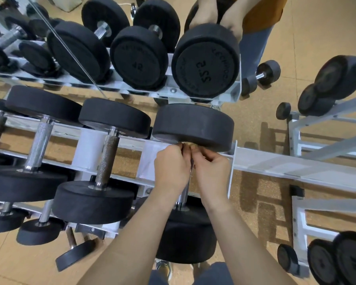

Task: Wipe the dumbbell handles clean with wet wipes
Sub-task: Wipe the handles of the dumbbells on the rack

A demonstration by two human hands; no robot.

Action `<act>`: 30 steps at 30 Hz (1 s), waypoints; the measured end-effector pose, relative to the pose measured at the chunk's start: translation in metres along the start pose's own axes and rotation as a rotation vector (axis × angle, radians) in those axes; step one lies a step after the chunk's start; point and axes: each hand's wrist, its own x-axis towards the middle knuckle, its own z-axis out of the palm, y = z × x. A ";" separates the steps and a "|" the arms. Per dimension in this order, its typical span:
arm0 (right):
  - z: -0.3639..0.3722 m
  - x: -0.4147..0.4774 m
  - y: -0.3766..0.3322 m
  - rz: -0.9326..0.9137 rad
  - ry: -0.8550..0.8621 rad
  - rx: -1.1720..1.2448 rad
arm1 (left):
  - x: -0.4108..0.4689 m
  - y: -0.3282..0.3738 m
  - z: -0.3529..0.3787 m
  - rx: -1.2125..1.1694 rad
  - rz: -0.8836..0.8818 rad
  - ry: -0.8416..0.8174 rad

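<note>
The rightmost dumbbell lies across the white rack [275, 167], with its far black head [193, 124] and near black head [185, 237]. Its knurled metal handle [183, 195] runs between them and is mostly covered by my hands. My left hand [171, 167] curls over the handle from the left and my right hand [212, 171] from the right. Their fingertips meet at the handle's far end, just under the far head. A small tan scrap [185, 144] shows at the fingertips; I cannot tell whether it is a wipe.
Two more dumbbells [107, 159] [37, 149] lie on the rack to the left. A mirror behind reflects the rack and my hands. A second white rack [300, 212] with small dumbbells stands at the right. Tan floor lies between the racks.
</note>
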 end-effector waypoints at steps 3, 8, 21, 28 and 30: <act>0.001 0.008 -0.003 -0.011 0.063 0.000 | 0.009 -0.002 -0.003 -0.040 -0.045 -0.125; -0.013 -0.001 -0.001 -0.143 -0.017 -0.320 | 0.005 -0.012 -0.022 0.097 0.052 -0.270; -0.019 0.002 -0.007 -0.519 -0.123 -0.625 | 0.000 -0.025 -0.031 0.021 0.091 -0.131; -0.037 -0.030 -0.006 -0.368 -0.708 -0.979 | -0.027 -0.057 -0.046 0.127 0.057 -0.588; -0.034 -0.029 -0.014 -0.328 -0.810 -1.031 | -0.025 -0.054 -0.054 0.208 0.070 -0.686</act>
